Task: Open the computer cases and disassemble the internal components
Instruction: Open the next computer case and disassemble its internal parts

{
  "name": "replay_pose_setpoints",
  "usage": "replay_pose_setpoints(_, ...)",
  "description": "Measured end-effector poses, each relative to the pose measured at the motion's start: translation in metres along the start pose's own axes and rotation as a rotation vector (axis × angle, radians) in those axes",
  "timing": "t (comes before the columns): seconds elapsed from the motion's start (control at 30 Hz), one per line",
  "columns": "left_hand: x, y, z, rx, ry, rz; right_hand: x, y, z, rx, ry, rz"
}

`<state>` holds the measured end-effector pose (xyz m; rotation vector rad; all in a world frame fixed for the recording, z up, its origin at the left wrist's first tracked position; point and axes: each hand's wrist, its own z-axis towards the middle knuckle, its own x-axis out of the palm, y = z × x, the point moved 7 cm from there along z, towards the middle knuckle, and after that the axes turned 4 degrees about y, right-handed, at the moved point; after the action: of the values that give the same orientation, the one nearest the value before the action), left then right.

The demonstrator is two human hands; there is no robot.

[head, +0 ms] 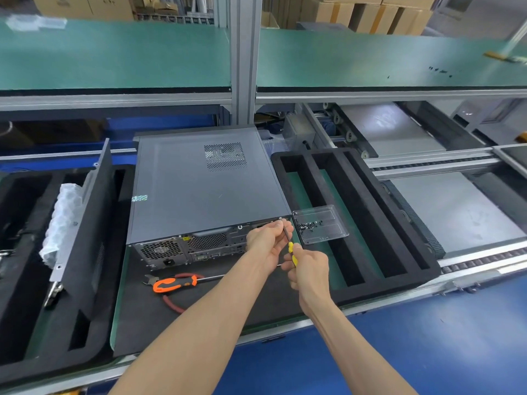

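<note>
**Screwdriver at the rear corner of a closed desktop case**

Grey desktop computer case (205, 189) lying flat on a dark mat (159, 317), lid on, rear panel with fan grille and ports facing the camera; perforated vent patch (225, 156) on the top face, toward the far edge.

Left hand (266, 242) at the right end of the rear panel, fingers curled round the metal shaft of a small yellow-handled screwdriver (292, 252) — tip aimed up at the upper right rear corner of the case. Right hand (309, 273) just below and beside the left, closed round the yellow handle. Both grips narrow, both on the same tool.

Clear plastic tray (339, 220) just beside that corner, resting on the edge of a black foam insert (379, 223) with long slots; small pile of dark screws (309, 225) in the tray.

On the mat in front of the case: orange-and-black screwdriver (174, 283) lying crosswise, its long shaft passing behind the left forearm; red-handled cutters (171, 302) partly under it.

To the left, a second black foam insert (25, 323) — a removed grey side panel (85, 223) standing on edge in it, bubble wrap (61, 220) leaning against the panel.

Green-topped shelf (114, 55) above the bench; cardboard boxes (370, 15) behind it.
</note>
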<state>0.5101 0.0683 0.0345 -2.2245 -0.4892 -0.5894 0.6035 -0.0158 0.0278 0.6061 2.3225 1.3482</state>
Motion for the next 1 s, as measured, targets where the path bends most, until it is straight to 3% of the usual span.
replay_pose_setpoints(0.13, -0.0005, -0.0006, -0.0001, -0.002, -0.016, 0.028, 0.001, 0.0044, -0.0042, -0.074, 0.02, -0.012)
replay_pose_setpoints(0.77, -0.0002, -0.0009, -0.0009, 0.009, -0.012, 0.015, 0.003, 0.0021, 0.0006, 0.049, 0.072, 0.036)
replay_pose_setpoints(1.0, 0.0015, -0.0012, -0.0018, 0.003, -0.014, 0.025, 0.0009, 0.0058, -0.0022, -0.058, 0.069, 0.027)
